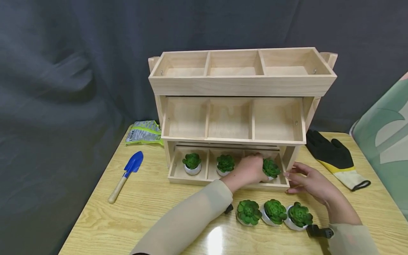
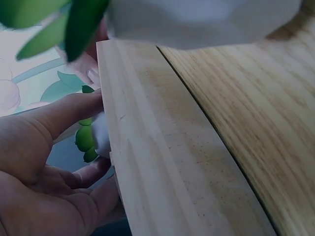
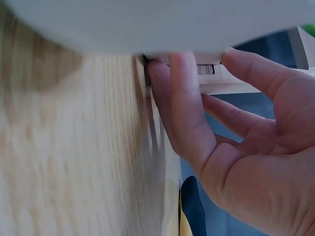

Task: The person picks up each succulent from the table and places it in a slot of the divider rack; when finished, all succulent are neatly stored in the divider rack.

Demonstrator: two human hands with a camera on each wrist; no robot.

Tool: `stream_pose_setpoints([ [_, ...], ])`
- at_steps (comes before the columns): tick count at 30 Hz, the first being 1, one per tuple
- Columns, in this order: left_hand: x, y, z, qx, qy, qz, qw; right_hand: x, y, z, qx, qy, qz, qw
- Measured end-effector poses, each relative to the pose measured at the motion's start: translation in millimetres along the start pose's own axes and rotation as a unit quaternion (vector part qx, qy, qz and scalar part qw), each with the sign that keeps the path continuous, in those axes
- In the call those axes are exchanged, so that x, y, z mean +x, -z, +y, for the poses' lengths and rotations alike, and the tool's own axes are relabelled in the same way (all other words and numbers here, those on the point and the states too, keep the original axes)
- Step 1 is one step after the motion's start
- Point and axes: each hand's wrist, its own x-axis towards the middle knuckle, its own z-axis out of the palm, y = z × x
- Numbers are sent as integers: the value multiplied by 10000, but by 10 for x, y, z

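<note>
In the head view, my left hand reaches into the right compartment of the bottom tray of a wooden plant stand. Its thumb and fingers pinch a small potted succulent; the left wrist view shows its white pot partly behind the tray wall. My right hand holds the stand at the tray's right end, thumb by the front corner and fingers bent round the side. Two more succulents, one in the left compartment and one in the middle compartment, stand upright.
Three potted succulents, left, middle and right, stand in front of the stand. A blue hand trowel and a green-and-white bag lie to the left. A black-and-yellow glove lies on the right.
</note>
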Motion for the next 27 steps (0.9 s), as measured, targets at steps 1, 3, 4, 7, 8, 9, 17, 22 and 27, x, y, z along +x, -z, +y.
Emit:
stream_pose_setpoints([
  [1, 7, -2, 0, -19, 15, -10, 10000, 1, 1, 0, 9, 0, 0, 10000],
  [3, 21, -11, -2, 41, 4, 2, 10000, 4, 0, 1, 20, 1, 1, 10000],
  [4, 27, -17, -3, 63, -18, -3, 10000, 6, -1, 3, 20, 5, 2, 10000],
  [7, 34, -26, -1, 237, -98, 44, 9997, 5, -2, 8, 25, 9, 12, 10000],
  [8, 34, -27, 2, 305, -141, 54, 9994, 4, -2, 8, 26, 8, 19, 10000],
  [9, 32, -26, 5, 385, -183, 59, 9991, 3, -2, 8, 24, 6, 25, 10000],
  [17, -5, 3, 36, 914, -478, 104, 9946, -8, -4, -16, -67, -33, 103, 9999],
  [22, -33, 1, 13, 1075, -538, 220, 9925, -9, -11, -15, -80, -54, 117, 9999],
  [27, -46, -18, 3, 1255, -517, 286, 9903, -8, -6, 4, -74, -62, 95, 9999],
])
